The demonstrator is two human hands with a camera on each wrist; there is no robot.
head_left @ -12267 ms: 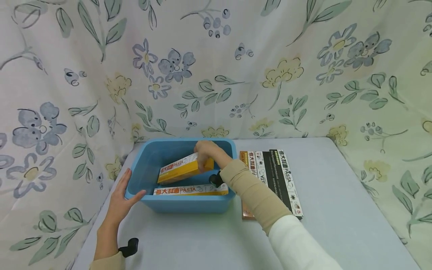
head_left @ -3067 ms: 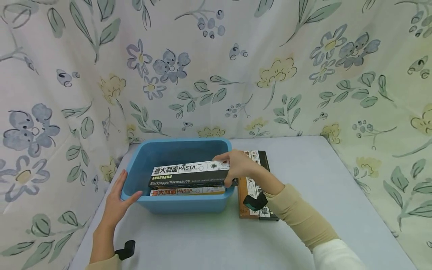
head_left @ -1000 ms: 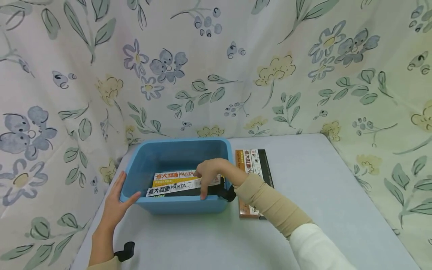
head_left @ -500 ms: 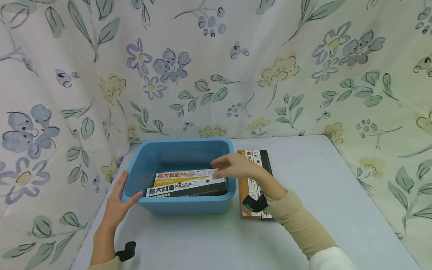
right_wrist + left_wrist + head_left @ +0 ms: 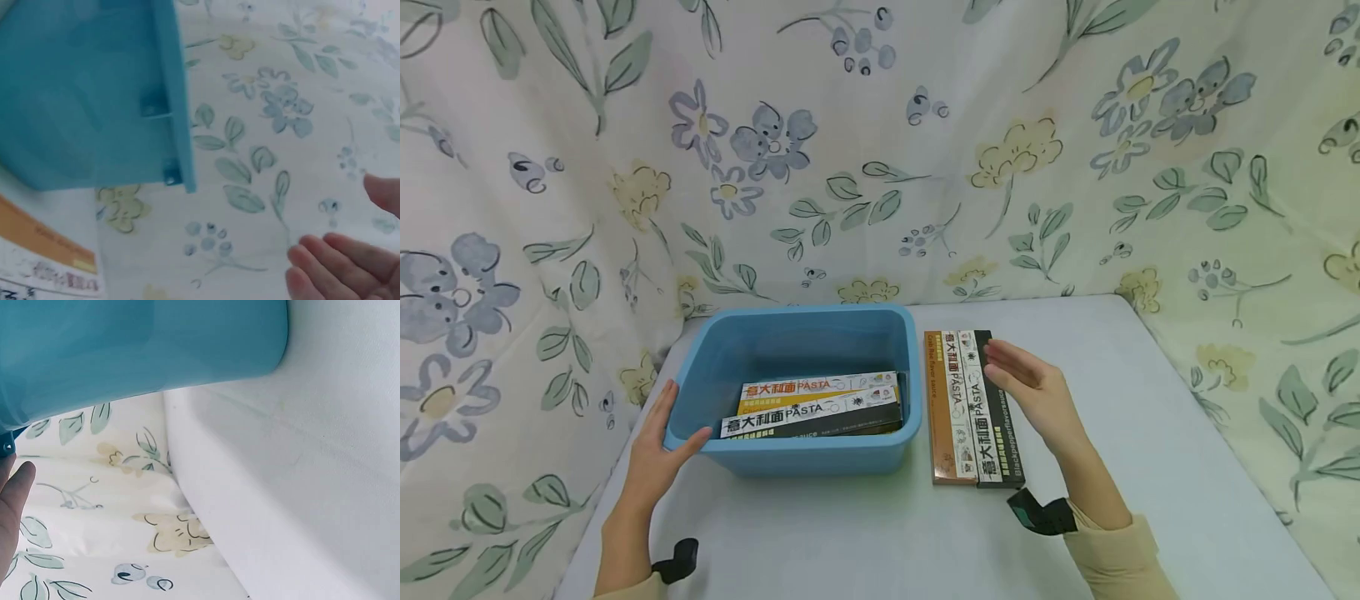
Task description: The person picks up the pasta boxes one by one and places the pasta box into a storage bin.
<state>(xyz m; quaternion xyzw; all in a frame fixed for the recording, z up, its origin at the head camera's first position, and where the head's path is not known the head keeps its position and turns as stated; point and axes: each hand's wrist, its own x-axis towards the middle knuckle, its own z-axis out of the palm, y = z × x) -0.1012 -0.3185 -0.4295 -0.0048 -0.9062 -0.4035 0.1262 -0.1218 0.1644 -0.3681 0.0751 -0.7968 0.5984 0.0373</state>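
My left hand [image 5: 657,450] rests at the left front corner of a blue plastic bin [image 5: 812,458], fingers spread along its side and thumb at the rim. Inside the bin lie a yellow-and-white pasta box [image 5: 820,386] and, slanted in front, a black-and-white pasta box [image 5: 812,415]. On the table right of the bin, an orange-brown pasta box [image 5: 946,408] and a second black pasta box [image 5: 996,417] lie side by side. My right hand [image 5: 1030,387] hovers at the black one's right edge, fingers extended and holding nothing; the right wrist view shows its fingers [image 5: 337,262] loosely bent.
A white-covered table [image 5: 1120,400] carries everything. A flower-printed curtain [image 5: 865,150] hangs behind and along both sides. The bin's side wall [image 5: 137,344] fills the upper left wrist view. Black wrist cameras [image 5: 1045,512] are strapped to both wrists.
My right hand put the yellow box down in the bin, then brought a black pasta box from the table and released it there. It has since moved right to the remaining boxes. The left hand stayed.
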